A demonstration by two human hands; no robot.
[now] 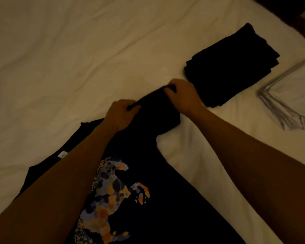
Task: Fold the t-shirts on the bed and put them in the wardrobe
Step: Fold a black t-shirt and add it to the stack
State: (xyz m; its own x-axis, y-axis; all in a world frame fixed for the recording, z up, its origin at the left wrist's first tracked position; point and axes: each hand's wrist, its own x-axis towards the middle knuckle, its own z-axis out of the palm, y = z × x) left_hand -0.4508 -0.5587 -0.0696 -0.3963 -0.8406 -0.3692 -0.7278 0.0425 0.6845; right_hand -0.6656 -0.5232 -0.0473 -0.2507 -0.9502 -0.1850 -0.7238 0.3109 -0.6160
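Gripping t-shirt [158,173] (2 hands)

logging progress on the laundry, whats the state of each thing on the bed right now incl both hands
left hand: grips the far edge of the printed t-shirt
right hand: grips the same edge
printed t-shirt: dark, spread on the bed, far edge lifted, not yet folded
stack of dark clothes: folded, lying right of the hands
white garment: lying loose at the right edge, unfolded
bed sheet: white, wrinkled

Matt cloth t-shirt [165,199], wrinkled cloth sheet [60,59]
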